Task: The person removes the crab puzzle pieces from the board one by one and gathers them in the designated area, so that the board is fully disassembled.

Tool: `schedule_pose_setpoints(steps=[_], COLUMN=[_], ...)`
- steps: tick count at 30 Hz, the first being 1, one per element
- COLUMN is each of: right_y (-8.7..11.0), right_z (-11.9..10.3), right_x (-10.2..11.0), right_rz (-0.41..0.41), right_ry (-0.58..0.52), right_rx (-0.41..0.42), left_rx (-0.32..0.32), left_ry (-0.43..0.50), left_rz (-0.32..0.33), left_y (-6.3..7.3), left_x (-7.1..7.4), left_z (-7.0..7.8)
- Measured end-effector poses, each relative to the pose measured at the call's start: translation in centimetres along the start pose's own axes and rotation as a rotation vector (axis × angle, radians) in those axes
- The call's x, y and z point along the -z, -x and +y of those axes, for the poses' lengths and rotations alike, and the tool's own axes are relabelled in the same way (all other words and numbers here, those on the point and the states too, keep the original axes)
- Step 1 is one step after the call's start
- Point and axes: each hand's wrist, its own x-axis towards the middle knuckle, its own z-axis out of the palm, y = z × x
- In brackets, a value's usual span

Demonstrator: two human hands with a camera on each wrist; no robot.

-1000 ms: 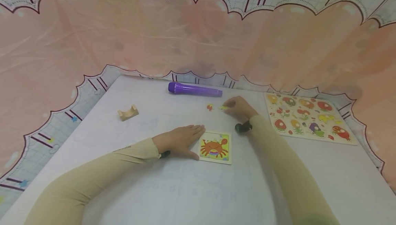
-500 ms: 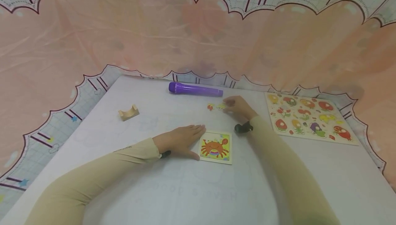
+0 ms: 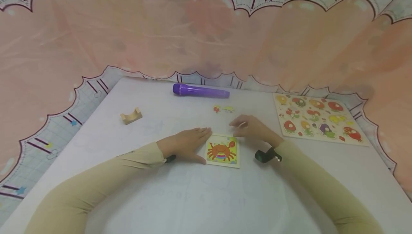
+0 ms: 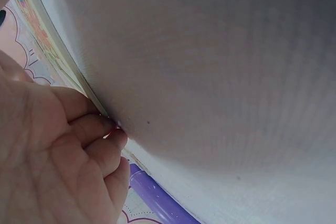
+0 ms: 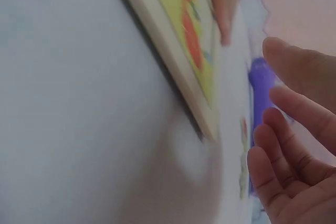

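Observation:
A square wooden crab puzzle point(image 3: 222, 151) lies face up on the white table. My left hand point(image 3: 185, 144) rests at its left side, thumb spread and fingers extended, with the fingertips touching the board's edge in the left wrist view. By the puzzle's upper right corner is my right hand point(image 3: 254, 130). Its fingers are loosely bent, and the right wrist view shows nothing between them point(image 5: 273, 135). Behind the puzzle lie a small red piece point(image 3: 217, 109) and a yellow-green piece point(image 3: 229, 109), side by side and apart from both hands.
A purple microphone point(image 3: 201, 91) lies at the back of the table. Toward the left stands a small wooden block point(image 3: 131, 116) with a curved top. The fruit puzzle board point(image 3: 325, 118) lies at the right. A patterned peach cloth point(image 3: 206, 37) hangs behind the table.
My right hand has left the yellow-green piece and come down toward the puzzle's corner; the piece stays behind on the table. My left hand keeps its place. The whole view has shifted slightly.

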Motion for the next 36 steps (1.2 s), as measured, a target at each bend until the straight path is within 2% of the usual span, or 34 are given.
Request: schedule_pose_setpoints(steps=[6,13,23,36], right_y=[1.4,1.8,1.7,1.6], right_z=[-0.8,-1.3,-1.0,-1.0], right_x=[-1.6,-2.3,-2.3,-2.5], right_rz=[-0.073,-0.102,-0.104,-0.094], right_ry=[0.116,0.198,0.213,0.152], right_rx=[0.063,0.098,0.112,0.078], left_rx=[-0.006,-0.004,-0.029,-0.032], left_ry=[-0.003,-0.008,-0.002,0.006], left_rz=[0.001,0.000,0.018,0.016], left_y=[0.2,0.1,0.3,0.3], left_x=[0.1,0.1,0.3,0.1], left_z=[0.0,-0.1,0.0,-0.1])
